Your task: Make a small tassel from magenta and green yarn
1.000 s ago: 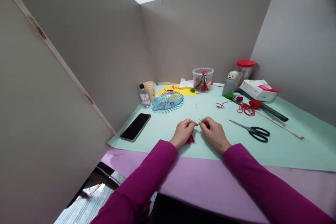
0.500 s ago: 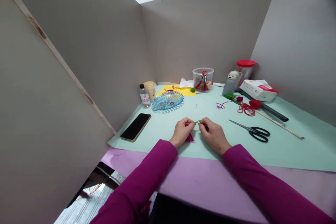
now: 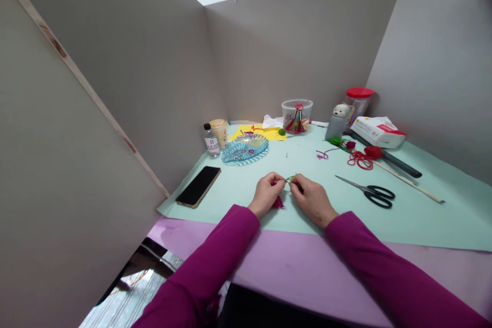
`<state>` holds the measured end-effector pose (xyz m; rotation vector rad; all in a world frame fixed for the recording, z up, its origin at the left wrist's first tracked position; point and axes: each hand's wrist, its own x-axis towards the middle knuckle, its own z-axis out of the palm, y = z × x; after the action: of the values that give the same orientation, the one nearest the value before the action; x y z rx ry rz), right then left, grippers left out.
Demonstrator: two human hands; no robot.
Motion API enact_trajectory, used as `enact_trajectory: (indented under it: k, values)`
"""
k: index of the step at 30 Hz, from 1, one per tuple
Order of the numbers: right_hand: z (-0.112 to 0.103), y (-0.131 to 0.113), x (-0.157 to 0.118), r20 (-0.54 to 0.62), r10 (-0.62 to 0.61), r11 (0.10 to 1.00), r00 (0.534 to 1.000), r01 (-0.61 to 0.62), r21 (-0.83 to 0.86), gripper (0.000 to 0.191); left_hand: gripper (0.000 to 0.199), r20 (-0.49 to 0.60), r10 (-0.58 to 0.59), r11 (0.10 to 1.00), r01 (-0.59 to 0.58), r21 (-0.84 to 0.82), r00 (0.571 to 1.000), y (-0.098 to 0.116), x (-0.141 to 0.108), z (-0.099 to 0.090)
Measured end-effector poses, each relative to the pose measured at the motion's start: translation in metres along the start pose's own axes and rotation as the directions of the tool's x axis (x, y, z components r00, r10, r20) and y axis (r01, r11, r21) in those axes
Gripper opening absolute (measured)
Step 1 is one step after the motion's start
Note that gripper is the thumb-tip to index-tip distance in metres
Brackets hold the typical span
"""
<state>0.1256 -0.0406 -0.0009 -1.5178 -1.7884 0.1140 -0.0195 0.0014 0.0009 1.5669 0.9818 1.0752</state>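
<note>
Quick look at the craft table: both hands [image 3: 289,187] are up off the mint green paper sheet [image 3: 426,220], close together in the middle, and neither is spread. The left hand [image 3: 266,195] has its fingers curled in, pinching one end of a short green cord [image 3: 291,178], and the right hand [image 3: 313,200] pinches the other bit with thumb and fingertips. It's too small to make out exactly how the cord sits between the fingers. A magenta tassel [image 3: 279,203] sits right under the left hand, just above the sheet's near edge. Both magenta sleeves [image 3: 369,266] rest over a lilac sheet [image 3: 277,266].

Left of the hands there's a black smartphone [image 3: 198,186] lying face up, plus a blue glass shell-shaped dish [image 3: 245,148] with some beads in it. Behind that are a small bottle marked B [image 3: 211,141] and a yellow paper [image 3: 265,134]. Straight ahead, a clear plastic tub [image 3: 296,116] holds a finished tassel ornament [image 3: 296,121].

Over on the right, black-handled scissors [image 3: 374,196] lie nearest the right hand, with a tangle of red yarn [image 3: 360,160] and a green yarn ball [image 3: 335,141] past them. There's also a wooden stick [image 3: 407,183], a tissue pack [image 3: 377,132] and a red-lidded jar [image 3: 359,100] up in the corner.
</note>
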Motion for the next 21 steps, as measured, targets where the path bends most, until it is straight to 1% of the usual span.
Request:
enact_trajectory:
  k: [5,10,12,14,16,18,19,20,21]
  values:
    - [-0.001,-0.001,0.0,0.015,-0.005,1.0,1.0,0.005,0.013,0.018,0.012,0.007,-0.009,1.0,0.009,-0.009,1.0,0.0,0.001,0.0]
    - [0.001,0.0,0.001,-0.015,0.027,0.999,1.0,-0.027,-0.017,0.019,0.014,0.043,-0.001,1.0,0.002,-0.017,0.999,-0.002,0.001,0.0]
    - [0.001,0.004,0.002,-0.041,0.096,0.995,0.995,-0.097,-0.02,0.019,0.014,0.054,0.001,1.0,0.0,-0.012,0.999,-0.002,0.0,0.0]
    - [-0.001,0.012,0.005,-0.094,0.197,0.98,0.976,-0.197,0.01,0.019,0.013,0.051,-0.009,1.0,0.009,-0.005,0.999,-0.002,0.0,0.0]
    - [-0.005,0.02,0.009,-0.161,0.299,0.954,0.941,-0.292,0.07,0.019,0.013,0.043,-0.026,1.0,0.026,-0.003,0.999,-0.001,0.0,0.0]
    - [-0.01,0.026,0.012,-0.231,0.387,0.921,0.893,-0.363,0.14,0.019,0.013,0.037,-0.043,0.999,0.044,-0.013,0.998,0.0,0.0,-0.001]
    - [-0.012,0.027,0.013,-0.257,0.413,0.909,0.874,-0.379,0.174,0.019,0.012,0.033,-0.05,0.998,0.051,-0.022,0.998,0.0,0.0,-0.001]
    - [-0.013,0.026,0.013,-0.263,0.416,0.906,0.87,-0.373,0.201,0.019,0.012,0.028,-0.056,0.998,0.057,-0.03,0.998,0.0,0.0,-0.001]
    - [-0.014,0.024,0.013,-0.247,0.39,0.914,0.887,-0.341,0.218,0.018,0.013,0.025,-0.062,0.997,0.063,-0.034,0.998,0.0,0.0,-0.001]
